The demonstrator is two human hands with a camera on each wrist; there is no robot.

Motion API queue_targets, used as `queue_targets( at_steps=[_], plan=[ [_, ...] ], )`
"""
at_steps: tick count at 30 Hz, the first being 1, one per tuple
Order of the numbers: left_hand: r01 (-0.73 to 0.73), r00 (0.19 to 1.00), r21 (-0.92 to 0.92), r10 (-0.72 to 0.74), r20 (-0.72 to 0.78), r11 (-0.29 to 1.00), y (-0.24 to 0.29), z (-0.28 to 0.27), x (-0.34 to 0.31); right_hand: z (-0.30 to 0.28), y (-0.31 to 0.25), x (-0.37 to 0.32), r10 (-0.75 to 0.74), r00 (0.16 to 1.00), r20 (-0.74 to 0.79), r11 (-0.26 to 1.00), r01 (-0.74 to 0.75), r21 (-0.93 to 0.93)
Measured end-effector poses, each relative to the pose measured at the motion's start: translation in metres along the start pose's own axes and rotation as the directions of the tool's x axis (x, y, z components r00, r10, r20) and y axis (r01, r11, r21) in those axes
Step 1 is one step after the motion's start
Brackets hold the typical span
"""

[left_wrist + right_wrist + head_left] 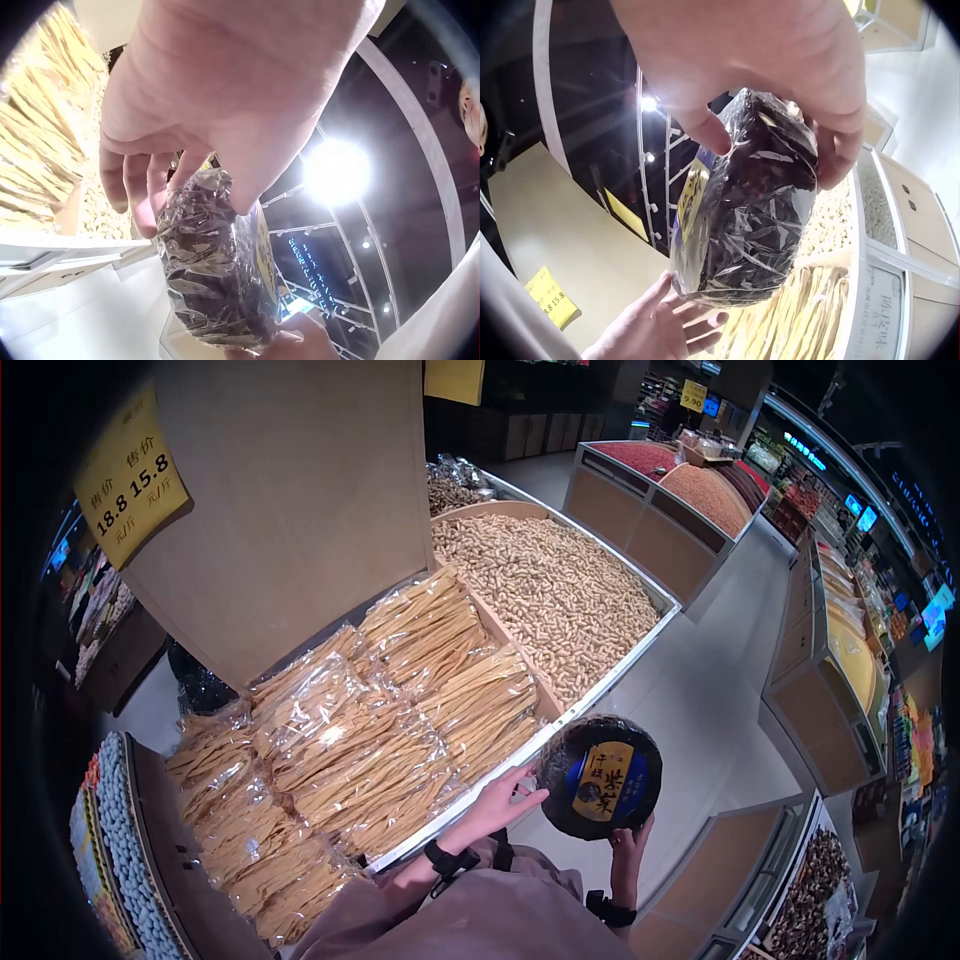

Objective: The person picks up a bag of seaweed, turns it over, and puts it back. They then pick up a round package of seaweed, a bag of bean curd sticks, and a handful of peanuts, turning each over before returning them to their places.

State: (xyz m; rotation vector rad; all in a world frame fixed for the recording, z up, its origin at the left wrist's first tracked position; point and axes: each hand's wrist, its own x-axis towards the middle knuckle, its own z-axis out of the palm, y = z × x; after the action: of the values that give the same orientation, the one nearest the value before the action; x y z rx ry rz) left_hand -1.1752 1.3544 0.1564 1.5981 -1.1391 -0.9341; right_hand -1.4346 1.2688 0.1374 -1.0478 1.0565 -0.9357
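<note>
A round, dark pack of dried seaweed (pixel 603 777) in crinkled clear wrap, its blue-and-gold label facing up, is held out before the body. My right hand (pixel 630 845) grips its near edge, thumb on the label side and fingers round the back, as the right wrist view shows on the pack (pixel 761 187). At the pack's left edge is my left hand (pixel 495 805), fingers loosely spread and thumb close to the rim. In the left wrist view this hand (pixel 217 90) reaches over the pack's side (pixel 206 255), its thumb and fingers on either side of the edge.
Left of the hands, a white-edged display bin (pixel 440 822) holds bagged dried beancurd sticks (pixel 350 730) and loose peanuts (pixel 545 590). A tall wooden panel (pixel 290 510) with a yellow price sign (pixel 132 480) rises behind. Another bin (pixel 790 900) stands at the lower right, beside the aisle floor (pixel 720 690).
</note>
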Motion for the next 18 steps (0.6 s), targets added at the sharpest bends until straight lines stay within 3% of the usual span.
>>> queue_targets(
  at_steps=[3, 9, 12, 15, 18],
  plan=[
    [-0.031, 0.997, 0.013, 0.032, -0.073, 0.999, -0.004, -0.014, 0.026, 0.023, -0.013, 0.032, 0.019, 0.999, 0.042, 1.000, -0.019, -0.009],
    [0.054, 0.966, 0.014, -0.049, -0.253, 0.998, -0.024, -0.050, 0.044, 0.068, -0.016, 0.113, 0.019, 0.957, 0.289, 0.999, -0.007, -0.043],
    [0.121, 0.929, -0.031, -0.125, -0.349, 0.992, -0.035, -0.061, 0.040, 0.100, -0.027, 0.137, 0.042, 0.893, 0.448, 0.989, 0.026, -0.144],
    [0.219, 0.898, -0.045, -0.219, -0.381, 0.975, -0.045, -0.072, 0.036, 0.119, -0.019, 0.153, 0.083, 0.848, 0.524, 0.985, 0.011, -0.174],
    [0.215, 0.849, -0.122, -0.247, -0.468, 0.969, -0.041, -0.079, 0.032, 0.134, -0.001, 0.163, 0.159, 0.809, 0.566, 0.978, -0.051, -0.202]
  ],
)
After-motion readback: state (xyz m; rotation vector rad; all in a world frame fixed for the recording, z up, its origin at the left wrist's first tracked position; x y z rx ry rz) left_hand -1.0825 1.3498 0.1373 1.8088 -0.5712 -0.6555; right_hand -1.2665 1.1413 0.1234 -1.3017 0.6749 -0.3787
